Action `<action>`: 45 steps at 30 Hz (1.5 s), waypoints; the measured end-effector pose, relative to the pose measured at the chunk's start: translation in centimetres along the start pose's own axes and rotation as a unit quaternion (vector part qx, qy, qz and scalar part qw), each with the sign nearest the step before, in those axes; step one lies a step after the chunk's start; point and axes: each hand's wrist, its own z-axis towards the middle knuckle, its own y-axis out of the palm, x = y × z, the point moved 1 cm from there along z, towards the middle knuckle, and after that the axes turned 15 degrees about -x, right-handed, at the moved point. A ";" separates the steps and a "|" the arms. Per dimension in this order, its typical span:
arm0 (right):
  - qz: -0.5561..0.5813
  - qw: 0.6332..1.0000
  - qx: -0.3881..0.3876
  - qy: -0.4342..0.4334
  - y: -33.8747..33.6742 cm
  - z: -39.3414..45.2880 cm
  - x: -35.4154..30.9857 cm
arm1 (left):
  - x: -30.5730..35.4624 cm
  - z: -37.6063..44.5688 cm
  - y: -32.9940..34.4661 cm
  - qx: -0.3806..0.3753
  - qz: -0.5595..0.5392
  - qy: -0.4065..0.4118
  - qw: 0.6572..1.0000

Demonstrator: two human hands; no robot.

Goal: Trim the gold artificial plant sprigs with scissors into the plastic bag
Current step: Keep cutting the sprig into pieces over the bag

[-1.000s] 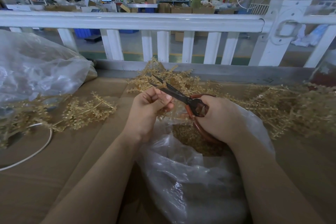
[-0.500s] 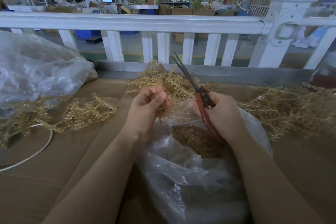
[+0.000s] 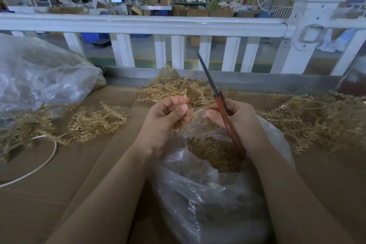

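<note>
Holding shut scissors (image 3: 221,105) pointing to 12 o'clock, your right hand (image 3: 235,121) grips them; left hand (image 3: 166,121) fingers pinch a sprig (image 3: 179,125) above the bag (image 3: 208,194).

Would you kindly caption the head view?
Right hand holds closed scissors; left hand pinches gold sprig over plastic bag.

- I have one view only: head-worn, wide-angle, aimed forward and down.
- It sits close above both forearms, which enter from 6 o'clock.
- The white railing (image 3: 142,25) crosses at 12 o'clock, beyond the cardboard surface (image 3: 59,194).
</note>
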 end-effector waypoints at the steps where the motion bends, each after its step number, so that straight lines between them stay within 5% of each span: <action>1: 0.010 1.000 -0.011 0.004 0.0 0.0 -0.1 | -0.1 0.0 0.0 0.008 -0.004 0.004 1.000; 8: 0.142 0.988 0.019 -0.052 -0.1 -0.4 -0.2 | 0.0 -0.1 0.3 0.064 -0.078 -0.023 0.995; 12: 0.204 0.974 0.054 -0.081 -0.8 -0.5 0.0 | -0.1 0.0 0.4 0.085 0.008 -0.080 0.993; 18: 0.200 0.973 0.072 -0.092 -0.8 -0.5 0.3 | 0.1 -0.6 1.5 -0.116 0.060 -0.116 0.985; 27: 0.041 0.991 0.095 -0.079 -0.2 -0.2 0.3 | -0.1 -0.2 0.7 0.026 0.027 -0.009 0.999; 32: -0.078 0.994 0.030 -0.066 0.0 -0.4 0.1 | -0.1 -0.1 0.2 0.066 -0.012 0.019 0.998; 38: -0.288 0.956 -0.050 -0.003 0.0 -1.4 -0.8 | 0.0 -0.1 0.1 0.071 -0.005 0.033 0.997; 45: -0.400 0.915 -0.058 0.005 0.0 -1.9 -2.0 | 0.0 0.0 0.1 0.094 0.049 0.031 0.994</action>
